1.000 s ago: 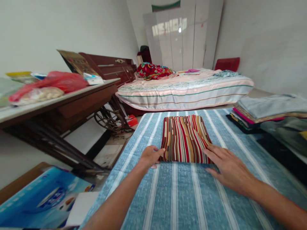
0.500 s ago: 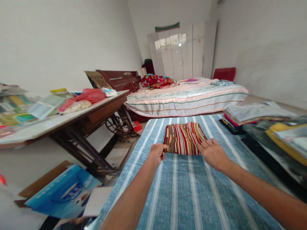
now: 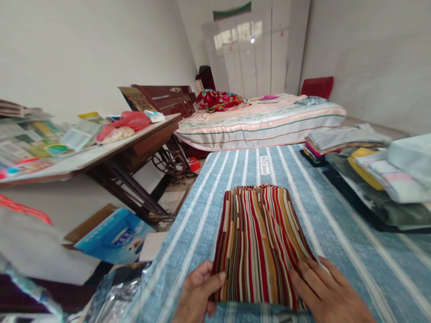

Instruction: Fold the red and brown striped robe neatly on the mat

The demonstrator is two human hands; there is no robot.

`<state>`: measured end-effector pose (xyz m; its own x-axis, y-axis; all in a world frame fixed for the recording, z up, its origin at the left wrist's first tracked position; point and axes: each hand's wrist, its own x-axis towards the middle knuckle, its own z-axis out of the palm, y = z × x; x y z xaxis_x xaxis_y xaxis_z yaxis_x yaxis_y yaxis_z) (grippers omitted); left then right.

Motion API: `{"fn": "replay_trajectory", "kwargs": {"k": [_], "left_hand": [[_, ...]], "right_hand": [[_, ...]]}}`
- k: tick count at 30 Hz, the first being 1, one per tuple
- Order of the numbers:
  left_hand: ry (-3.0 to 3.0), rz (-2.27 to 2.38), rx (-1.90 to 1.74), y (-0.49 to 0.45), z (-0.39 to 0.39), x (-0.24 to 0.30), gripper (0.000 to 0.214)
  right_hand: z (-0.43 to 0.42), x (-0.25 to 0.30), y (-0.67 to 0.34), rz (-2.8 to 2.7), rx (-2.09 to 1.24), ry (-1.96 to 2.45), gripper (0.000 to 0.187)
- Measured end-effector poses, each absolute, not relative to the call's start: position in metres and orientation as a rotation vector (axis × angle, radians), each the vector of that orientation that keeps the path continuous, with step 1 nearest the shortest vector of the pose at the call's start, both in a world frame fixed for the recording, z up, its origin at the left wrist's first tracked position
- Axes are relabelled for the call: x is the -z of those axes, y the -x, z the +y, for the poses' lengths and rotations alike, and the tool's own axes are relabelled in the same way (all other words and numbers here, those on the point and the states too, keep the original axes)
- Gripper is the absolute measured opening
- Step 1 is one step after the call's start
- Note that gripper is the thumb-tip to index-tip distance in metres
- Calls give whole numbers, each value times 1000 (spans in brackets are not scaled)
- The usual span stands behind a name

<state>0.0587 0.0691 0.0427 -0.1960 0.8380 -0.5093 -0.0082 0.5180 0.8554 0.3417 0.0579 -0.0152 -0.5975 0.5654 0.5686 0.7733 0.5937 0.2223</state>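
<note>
A folded striped shirt in red, tan, black and cream lies in front of me on the blue striped bedspread; small buttons show down its middle. My left hand grips its near left edge, thumb on top and fingers partly hidden beneath. On the near right side, my right hand rests with fingers stretched flat over the fabric.
Stacks of folded clothes sit on the right of the bedspread. At left stands a cluttered sewing-machine table, with a blue box below. A second bed is beyond, before white wardrobes.
The striped shirt has come closer to me with both hands and now shows as a longer rectangle. A "With love" label on the bedspread, out of sight before, is visible.
</note>
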Motion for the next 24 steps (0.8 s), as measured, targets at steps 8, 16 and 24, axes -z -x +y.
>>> {"fn": "replay_trajectory", "kwargs": {"k": [8,16,24], "left_hand": [[-1379,2057,-774,-48,60,-38,29],[-2262,1856,-491,-121,89,-51,35],[-2338,1478,-121,-164,98,-25,73]], "right_hand": [[53,25,-344,-2342,399,1038,27],[147,-31,-369,-2220,-107,1514,26],[267,-27,-348,-2288,7,1734,28]]}}
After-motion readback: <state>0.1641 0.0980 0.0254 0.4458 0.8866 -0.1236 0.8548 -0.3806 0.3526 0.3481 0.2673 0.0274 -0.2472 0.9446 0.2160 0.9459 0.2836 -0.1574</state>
